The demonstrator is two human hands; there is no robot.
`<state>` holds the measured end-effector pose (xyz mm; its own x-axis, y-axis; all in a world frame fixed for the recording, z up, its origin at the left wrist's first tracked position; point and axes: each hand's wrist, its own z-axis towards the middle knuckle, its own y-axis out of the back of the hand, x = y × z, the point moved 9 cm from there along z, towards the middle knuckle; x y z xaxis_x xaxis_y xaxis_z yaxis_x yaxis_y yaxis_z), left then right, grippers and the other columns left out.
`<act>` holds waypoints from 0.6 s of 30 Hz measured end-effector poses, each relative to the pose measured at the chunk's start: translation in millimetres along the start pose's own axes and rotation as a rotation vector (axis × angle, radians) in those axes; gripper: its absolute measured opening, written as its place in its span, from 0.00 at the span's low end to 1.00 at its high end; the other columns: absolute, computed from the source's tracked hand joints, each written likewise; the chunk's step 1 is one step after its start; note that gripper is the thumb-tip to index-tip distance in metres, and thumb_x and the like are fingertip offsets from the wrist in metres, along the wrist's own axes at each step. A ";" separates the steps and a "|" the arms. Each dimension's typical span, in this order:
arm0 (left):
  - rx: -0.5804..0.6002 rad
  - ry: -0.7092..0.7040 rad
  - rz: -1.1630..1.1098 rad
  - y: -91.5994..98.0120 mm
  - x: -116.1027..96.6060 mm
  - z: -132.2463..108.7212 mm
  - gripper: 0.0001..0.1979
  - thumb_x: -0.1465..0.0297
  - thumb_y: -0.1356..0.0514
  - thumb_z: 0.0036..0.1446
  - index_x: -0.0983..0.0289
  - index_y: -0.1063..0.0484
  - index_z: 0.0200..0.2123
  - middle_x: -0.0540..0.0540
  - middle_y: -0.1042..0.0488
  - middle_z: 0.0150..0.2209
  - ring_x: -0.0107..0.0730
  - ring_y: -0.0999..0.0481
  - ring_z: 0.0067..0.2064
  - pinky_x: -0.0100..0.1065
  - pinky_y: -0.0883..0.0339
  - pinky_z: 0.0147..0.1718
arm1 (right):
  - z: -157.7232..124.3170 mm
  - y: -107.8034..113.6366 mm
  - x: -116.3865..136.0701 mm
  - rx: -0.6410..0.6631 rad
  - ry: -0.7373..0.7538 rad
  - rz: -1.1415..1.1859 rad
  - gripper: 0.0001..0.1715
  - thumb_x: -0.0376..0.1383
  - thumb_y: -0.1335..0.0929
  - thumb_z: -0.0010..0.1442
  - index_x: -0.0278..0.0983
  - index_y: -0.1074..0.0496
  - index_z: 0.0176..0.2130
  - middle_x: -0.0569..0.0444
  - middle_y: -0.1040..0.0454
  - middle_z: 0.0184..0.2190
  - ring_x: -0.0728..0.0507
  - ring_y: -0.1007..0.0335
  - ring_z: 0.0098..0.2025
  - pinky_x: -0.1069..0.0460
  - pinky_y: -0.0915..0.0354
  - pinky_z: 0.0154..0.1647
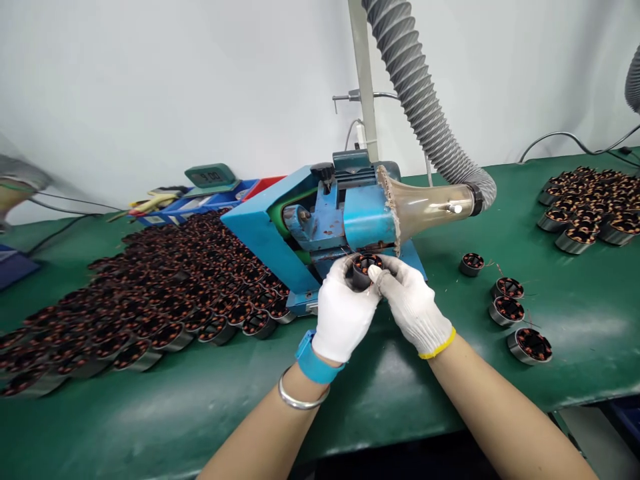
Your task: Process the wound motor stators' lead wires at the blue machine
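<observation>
Both my hands, in white knit gloves, hold one motor stator, a short dark ring with copper windings inside. My left hand wraps its left side, with a blue wrist strap and a silver bangle below the glove. From the right, my right hand grips it, the thumb lying over the rim. The stator is just in front of a blue belt-driven machine; whether it touches the machine I cannot tell. A clear funnel hood joins the machine's right side.
Many stators cover the bench's left. Several loose ones, including one stator, lie right of my hands, and another cluster stands far right. A grey hose rises from the hood. Blue bins stand behind the left pile on the green bench.
</observation>
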<state>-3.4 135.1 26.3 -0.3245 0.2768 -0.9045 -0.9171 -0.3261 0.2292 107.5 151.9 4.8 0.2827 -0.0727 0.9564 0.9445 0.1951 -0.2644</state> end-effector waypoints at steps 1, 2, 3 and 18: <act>0.005 -0.015 0.007 -0.6 -1.7 0.3 0.19 0.64 0.36 0.49 0.65 0.30 0.44 0.60 0.22 0.41 0.42 0.21 0.43 0.43 0.27 0.45 | -0.5 0.3 -0.3 -0.003 -0.004 0.014 0.17 0.41 0.32 0.58 0.37 0.28 0.46 0.52 0.23 0.42 0.43 0.27 0.46 0.50 0.32 0.50; 0.010 -0.031 0.015 -1.5 -3.3 0.4 0.19 0.64 0.36 0.49 0.65 0.30 0.44 0.60 0.22 0.41 0.42 0.21 0.43 0.42 0.27 0.45 | -1.0 1.2 -0.8 -0.010 -0.011 0.024 0.18 0.41 0.32 0.57 0.36 0.28 0.45 0.52 0.23 0.41 0.43 0.27 0.46 0.50 0.32 0.50; 0.014 -0.045 0.023 -2.6 -4.6 0.6 0.18 0.64 0.36 0.49 0.65 0.30 0.44 0.59 0.22 0.41 0.42 0.21 0.43 0.42 0.27 0.44 | -1.6 2.4 -1.5 -0.018 -0.019 0.036 0.18 0.42 0.32 0.56 0.36 0.28 0.45 0.52 0.23 0.41 0.42 0.27 0.46 0.50 0.32 0.50; 0.043 -0.325 -0.028 11.7 -17.0 -34.7 0.23 0.71 0.35 0.47 0.63 0.35 0.48 0.58 0.26 0.44 0.38 0.24 0.46 0.39 0.29 0.47 | -45.9 18.1 21.8 -0.052 0.239 -0.125 0.32 0.44 0.26 0.54 0.38 0.35 0.54 0.45 0.30 0.52 0.37 0.32 0.53 0.42 0.34 0.55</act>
<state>-0.6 95.2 31.8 -0.3498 0.5616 -0.7498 -0.9334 -0.2776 0.2275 138.4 108.9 15.2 0.1892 -0.3232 0.9272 0.9801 0.1202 -0.1581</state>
